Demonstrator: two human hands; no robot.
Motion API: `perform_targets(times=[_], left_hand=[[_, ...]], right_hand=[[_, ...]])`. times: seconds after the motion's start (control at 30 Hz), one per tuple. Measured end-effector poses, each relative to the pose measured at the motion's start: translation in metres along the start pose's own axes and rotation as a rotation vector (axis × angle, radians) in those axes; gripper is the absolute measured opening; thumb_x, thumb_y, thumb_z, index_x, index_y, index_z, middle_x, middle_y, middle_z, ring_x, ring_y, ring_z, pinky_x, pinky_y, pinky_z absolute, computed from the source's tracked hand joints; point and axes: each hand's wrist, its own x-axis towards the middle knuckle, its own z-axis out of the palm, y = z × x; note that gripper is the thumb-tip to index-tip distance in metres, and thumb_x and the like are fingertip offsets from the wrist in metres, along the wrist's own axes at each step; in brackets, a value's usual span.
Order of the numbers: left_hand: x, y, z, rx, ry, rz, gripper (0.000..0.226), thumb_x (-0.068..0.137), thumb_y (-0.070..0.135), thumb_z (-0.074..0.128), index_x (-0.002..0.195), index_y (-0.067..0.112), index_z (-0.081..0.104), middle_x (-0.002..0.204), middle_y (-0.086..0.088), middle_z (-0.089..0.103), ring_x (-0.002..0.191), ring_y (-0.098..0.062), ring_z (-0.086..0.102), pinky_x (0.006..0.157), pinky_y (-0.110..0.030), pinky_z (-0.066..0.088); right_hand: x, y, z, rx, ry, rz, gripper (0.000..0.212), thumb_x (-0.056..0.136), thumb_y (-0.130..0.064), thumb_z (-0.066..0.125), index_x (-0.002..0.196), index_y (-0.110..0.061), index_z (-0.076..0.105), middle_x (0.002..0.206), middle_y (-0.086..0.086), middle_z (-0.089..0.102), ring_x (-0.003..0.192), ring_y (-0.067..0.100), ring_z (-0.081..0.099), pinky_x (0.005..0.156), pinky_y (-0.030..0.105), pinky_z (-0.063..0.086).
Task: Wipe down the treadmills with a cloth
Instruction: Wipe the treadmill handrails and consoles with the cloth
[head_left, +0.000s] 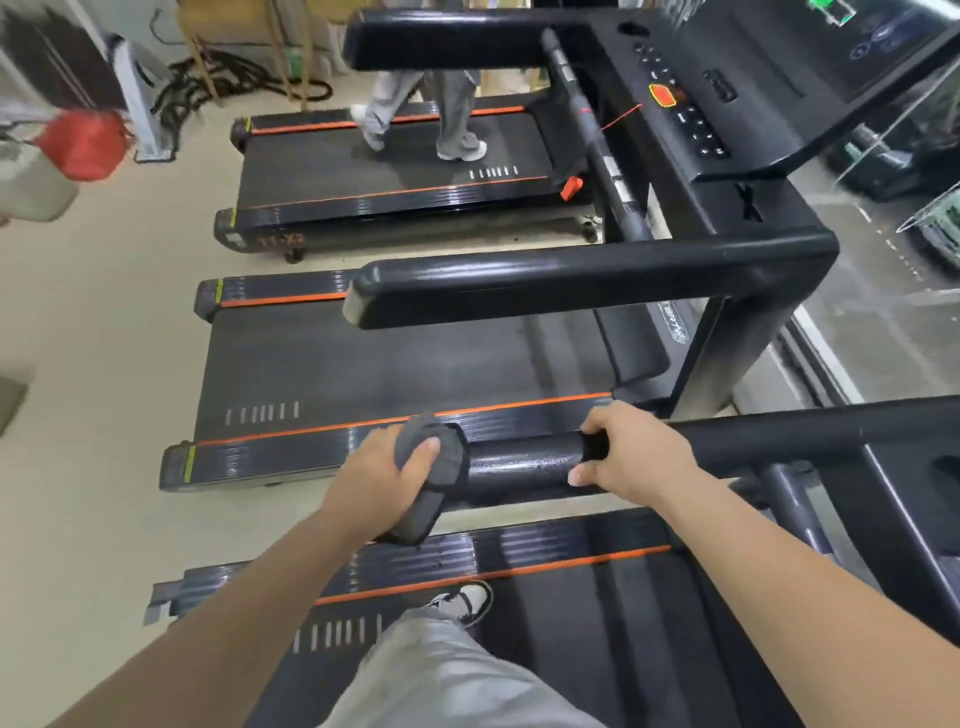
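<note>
I stand on the nearest treadmill (597, 623), facing its black left handrail (524, 465). My left hand (379, 478) grips a dark grey cloth (431, 483) wrapped over the end of that handrail. My right hand (634, 449) grips the same rail a little further along, fingers curled over the top and thumb underneath. A bare glossy stretch of rail shows between the two hands. A second treadmill (395, 364) lies beyond, and a third treadmill (395, 171) behind it.
A person (441, 114) in grey trousers stands on the third treadmill's belt. The middle treadmill's handrail (545, 286) and console (727, 104) rise at right. A red bag (85, 143) and cables (218, 88) sit at the far left, with pale floor (93, 364) alongside.
</note>
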Motion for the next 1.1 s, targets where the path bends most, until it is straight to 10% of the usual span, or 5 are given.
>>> perform_targets(times=[0.23, 0.47, 0.77, 0.93, 1.1], left_hand=[[-0.019, 0.076, 0.041, 0.715, 0.175, -0.015, 0.056, 0.098, 0.065, 0.033, 0.119, 0.02, 0.06, 0.115, -0.006, 0.061, 0.107, -0.032, 0.056, 0.086, -0.047, 0.047], [-0.072, 0.004, 0.046, 0.511, 0.262, 0.348, 0.066, 0.086, 0.038, 0.056, 0.147, 0.014, 0.05, 0.148, -0.013, 0.047, 0.137, -0.037, 0.044, 0.117, -0.049, 0.037], [0.003, 0.021, 0.001, -0.716, 0.083, -0.517, 0.025, 0.098, 0.046, 0.058, 0.111, 0.029, 0.071, 0.116, 0.001, 0.074, 0.105, -0.018, 0.068, 0.099, -0.037, 0.053], [-0.056, 0.031, 0.065, -0.456, 0.542, -0.367, 0.036, 0.103, 0.045, 0.048, 0.131, 0.022, 0.056, 0.133, -0.004, 0.057, 0.127, -0.023, 0.052, 0.113, -0.04, 0.04], [-0.066, 0.033, 0.072, -0.177, 0.511, -0.301, 0.056, 0.101, 0.044, 0.049, 0.146, 0.009, 0.047, 0.147, -0.014, 0.043, 0.137, -0.031, 0.039, 0.117, -0.037, 0.031]], right_hand=[[-0.004, -0.002, -0.002, -0.031, -0.011, 0.004, 0.066, 0.07, -0.054, 0.088, 0.125, -0.03, 0.059, 0.123, -0.009, 0.059, 0.113, 0.02, 0.059, 0.089, 0.039, 0.052], [-0.006, 0.0, 0.004, 0.002, 0.008, -0.019, 0.064, 0.073, -0.052, 0.086, 0.125, -0.03, 0.058, 0.122, -0.008, 0.058, 0.114, 0.02, 0.058, 0.088, 0.04, 0.052], [-0.001, 0.002, 0.001, -0.005, 0.019, -0.017, 0.063, 0.071, -0.056, 0.086, 0.124, -0.034, 0.058, 0.12, -0.011, 0.058, 0.11, 0.017, 0.057, 0.087, 0.04, 0.053], [-0.001, 0.006, 0.009, -0.01, 0.032, -0.021, 0.062, 0.072, -0.055, 0.086, 0.123, -0.034, 0.058, 0.122, -0.012, 0.057, 0.112, 0.016, 0.056, 0.083, 0.038, 0.049], [-0.001, 0.004, 0.009, -0.007, 0.025, -0.032, 0.06, 0.074, -0.054, 0.085, 0.124, -0.035, 0.057, 0.123, -0.013, 0.057, 0.114, 0.016, 0.055, 0.083, 0.039, 0.049]])
